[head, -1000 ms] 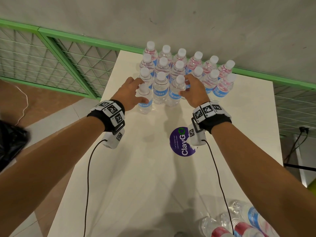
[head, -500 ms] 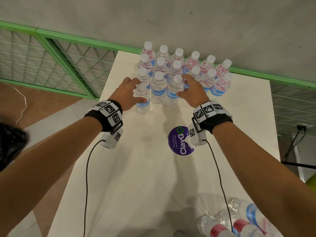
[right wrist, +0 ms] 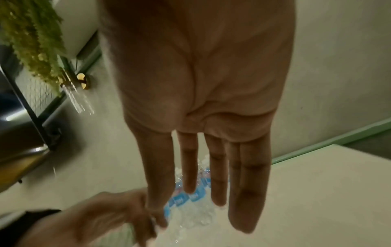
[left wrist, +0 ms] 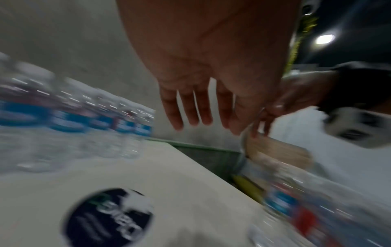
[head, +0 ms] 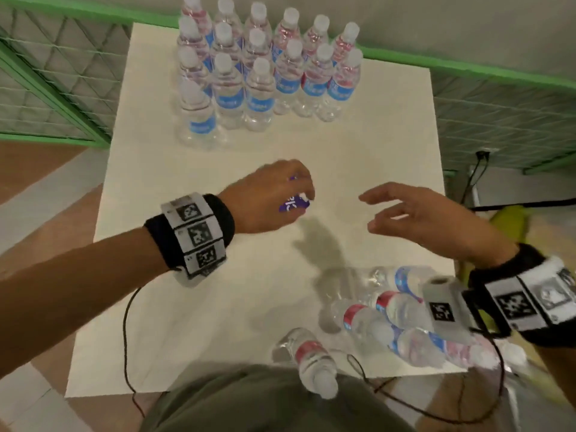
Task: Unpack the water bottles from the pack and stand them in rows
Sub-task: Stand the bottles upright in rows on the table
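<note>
Both hands, left [head: 271,194] and right [head: 414,219], hover empty with fingers apart; a careless reach could roll the 6 o'clock loose bottle [head: 314,364] off the counter [head: 193,307].

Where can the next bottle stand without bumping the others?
Free: the bare table in front of the standing bottles, right of the front-left bottle. More room lies between the hands, left and right, and along the left edge. Crowded: the back rows, and the near right corner, where lying bottles pile up.
</note>
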Action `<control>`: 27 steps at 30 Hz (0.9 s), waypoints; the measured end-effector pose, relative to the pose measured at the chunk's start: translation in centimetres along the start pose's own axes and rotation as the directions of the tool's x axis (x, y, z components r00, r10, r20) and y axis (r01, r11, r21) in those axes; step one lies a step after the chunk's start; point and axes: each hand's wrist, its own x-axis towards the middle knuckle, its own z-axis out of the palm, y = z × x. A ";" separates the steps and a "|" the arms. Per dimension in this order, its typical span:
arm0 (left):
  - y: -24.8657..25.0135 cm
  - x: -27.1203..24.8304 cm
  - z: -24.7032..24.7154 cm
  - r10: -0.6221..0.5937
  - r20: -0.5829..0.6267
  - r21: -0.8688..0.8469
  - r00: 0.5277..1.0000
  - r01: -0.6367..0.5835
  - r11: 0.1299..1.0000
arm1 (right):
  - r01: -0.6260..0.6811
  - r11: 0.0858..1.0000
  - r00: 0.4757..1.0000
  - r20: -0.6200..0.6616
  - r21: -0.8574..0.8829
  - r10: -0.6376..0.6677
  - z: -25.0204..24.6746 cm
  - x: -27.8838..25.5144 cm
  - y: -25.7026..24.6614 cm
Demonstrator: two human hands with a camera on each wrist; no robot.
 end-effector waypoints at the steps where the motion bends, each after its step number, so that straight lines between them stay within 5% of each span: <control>1: 2.2 -0.4 1.5 0.104 0.137 -0.046 0.985 -0.098 0.994 | -0.034 0.999 0.999 0.028 -0.035 0.035 0.5 -1.5 1.2; 4: 7.6 -2.2 6.0 0.312 0.504 -0.175 0.805 -0.259 0.950 | -0.055 0.985 0.981 0.175 -0.162 0.084 2.9 -4.9 4.1; 8: 11.4 -4.3 9.6 0.345 0.764 -0.199 0.546 -0.309 0.930 | 0.054 0.952 0.925 0.373 -0.301 0.065 7.4 -7.1 5.9; 11: 12.4 -5.1 11.0 0.309 0.829 -0.149 0.467 -0.348 0.926 | 0.095 0.866 0.931 0.352 -0.491 0.097 10.1 -7.2 6.5; 15: 12.7 -5.3 11.3 0.246 0.801 -0.121 0.545 -0.256 0.959 | 0.079 0.789 0.962 0.253 -0.610 0.100 12.4 -6.3 6.8; 18: 10.5 -4.7 9.7 0.121 0.742 -0.184 0.659 0.026 0.983 | 0.050 0.820 0.971 0.221 -0.570 0.094 12.1 -4.9 6.5; 22: 5.4 -3.7 5.3 -0.197 0.547 -0.226 0.814 0.370 0.901 | -0.029 0.923 0.978 0.179 -0.384 0.106 9.2 -1.5 4.4; 27: -1.3 -2.3 -0.8 -0.517 0.210 -0.219 0.830 0.555 0.802 | -0.029 0.977 0.999 0.017 -0.210 0.033 5.9 5.5 0.4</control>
